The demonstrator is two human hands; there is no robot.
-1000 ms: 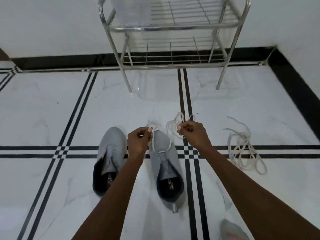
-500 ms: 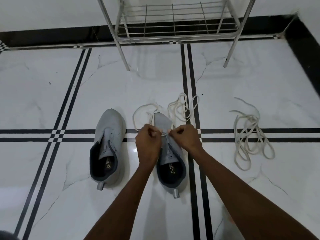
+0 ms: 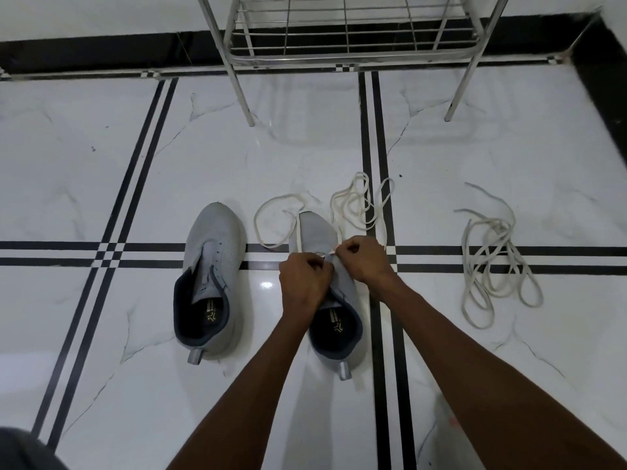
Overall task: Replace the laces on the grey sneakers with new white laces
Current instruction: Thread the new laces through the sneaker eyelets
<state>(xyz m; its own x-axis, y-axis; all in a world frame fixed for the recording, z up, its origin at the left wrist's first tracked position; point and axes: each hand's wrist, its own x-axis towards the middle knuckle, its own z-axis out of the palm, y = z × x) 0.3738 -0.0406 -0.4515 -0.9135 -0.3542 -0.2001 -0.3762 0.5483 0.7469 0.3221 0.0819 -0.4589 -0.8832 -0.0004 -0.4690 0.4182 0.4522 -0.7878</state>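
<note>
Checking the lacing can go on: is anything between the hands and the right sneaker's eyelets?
Nothing visible: both the left hand and right hand already sit on the right sneaker, pinching the lace.

Your floor (image 3: 305, 157): white marble-look tile crossed by paired black stripes, black border at the wall. Lying on it: left grey sneaker (image 3: 212, 279), unlaced; right grey sneaker (image 3: 324, 239) beside it, apart; a white lace (image 3: 359, 201) looped past its toe; a separate lace bundle (image 3: 492, 262) well to your right; steel rack (image 3: 353, 45) legs at the far side.
</note>
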